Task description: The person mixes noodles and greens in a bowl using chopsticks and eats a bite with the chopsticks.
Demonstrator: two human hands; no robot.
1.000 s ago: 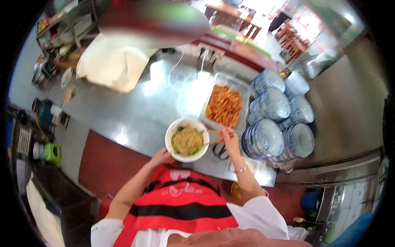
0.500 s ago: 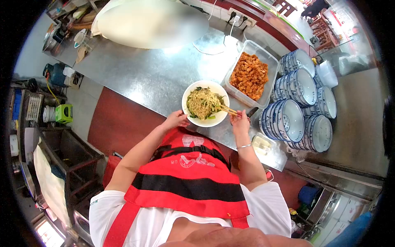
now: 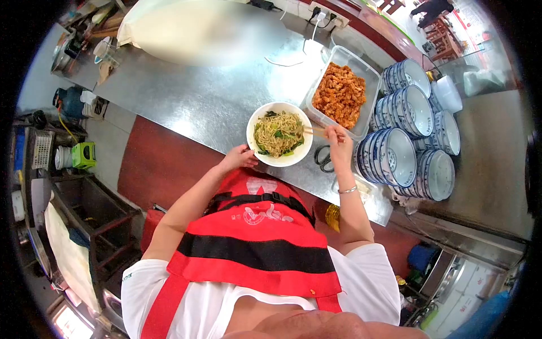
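Note:
A white bowl [image 3: 252, 127] of noodles [image 3: 278, 134] with green leaves stands near the front edge of the metal counter. My left hand [image 3: 240, 157] is at its lower left side, fingers closed on the rim. In my right hand [image 3: 337, 144] is a pair of chopsticks [image 3: 316, 131], which reach over the bowl's right rim to the noodles. Black-handled scissors [image 3: 323, 159] lie on the counter between the bowl and my right wrist.
A clear plastic tub [image 3: 370, 85] of reddish-brown fried pieces [image 3: 340, 97] sits behind my right hand. Stacks of blue-and-white bowls [image 3: 395, 158] stand to the right. A white cable [image 3: 285, 64] runs over the metal counter [image 3: 186, 96]. A person [image 3: 432, 10] is far off.
My right hand has moved up and slightly right with the chopsticks, uncovering the scissors. The noodles and leaves lie differently in the bowl. My left hand stays at the rim.

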